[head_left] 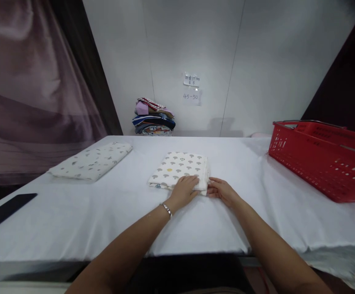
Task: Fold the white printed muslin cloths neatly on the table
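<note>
A folded white cloth with grey mushroom-like prints lies flat on the white-covered table in front of me. My left hand rests on its near right part, fingers stretched out over the fabric, with a silver bracelet at the wrist. At the cloth's right edge, my right hand touches the side with its fingers extended and slightly apart. Whether those fingertips pinch the edge is too small to make out. To the left lies a second folded white cloth with small grey prints.
A red plastic basket stands on the table's right side. Behind the far edge rises a stack of folded clothes. A dark flat object lies at the left table edge. Paper signs hang on the white wall.
</note>
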